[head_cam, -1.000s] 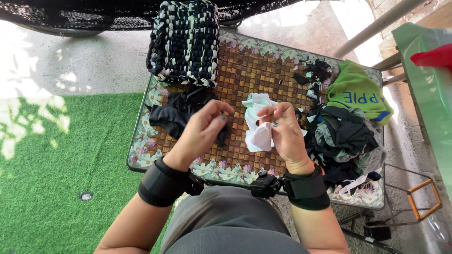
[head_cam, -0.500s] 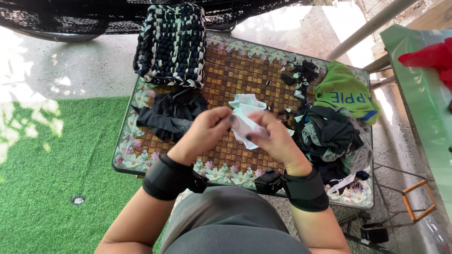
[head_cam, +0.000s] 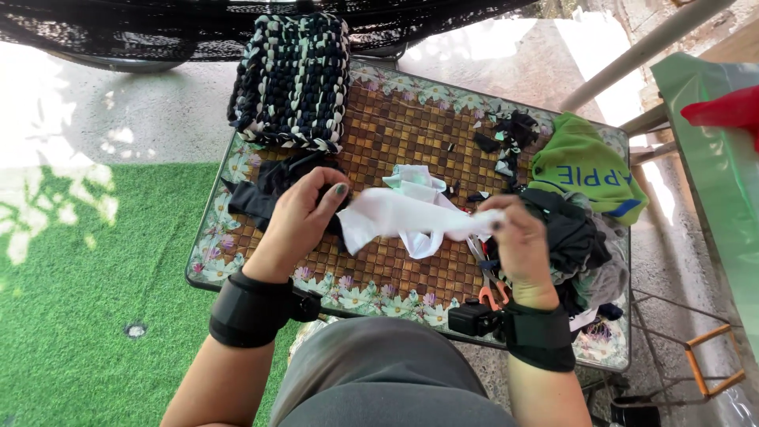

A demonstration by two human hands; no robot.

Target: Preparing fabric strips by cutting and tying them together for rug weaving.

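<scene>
Pulled apart since half a second ago: left hand and right hand, both pinched shut on white fabric strip, stretched taut between them. Stretching step; next probably calls for steady tension.

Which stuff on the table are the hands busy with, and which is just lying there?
In use:
- white cloth strip, stretched between left hand and right hand

Lying about:
- woven mat
- green shirt
- dark fabric pile
- orange-handled scissors
- black strips
</scene>
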